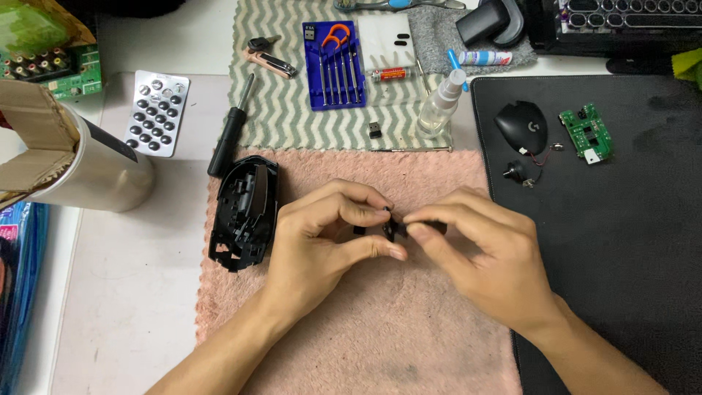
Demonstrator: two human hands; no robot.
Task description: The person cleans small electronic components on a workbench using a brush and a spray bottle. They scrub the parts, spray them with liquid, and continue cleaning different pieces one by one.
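Observation:
Both my hands meet over a pink towel [380,336], pinching a small black part [393,227] between their fingertips. My left hand [322,241] grips it from the left with thumb and forefinger. My right hand [482,252] grips it from the right. Most of the part is hidden by my fingers. An opened black mouse shell [245,212] lies just left of my left hand on the towel's edge.
A black mouse top cover [521,126], a green circuit board [587,134] and a small black part with wires [516,172] lie on the black mat [621,241]. A blue screwdriver set [334,66], black screwdriver [230,132], spray bottle [439,106], grey remote [157,112] and metal can [102,168] lie beyond.

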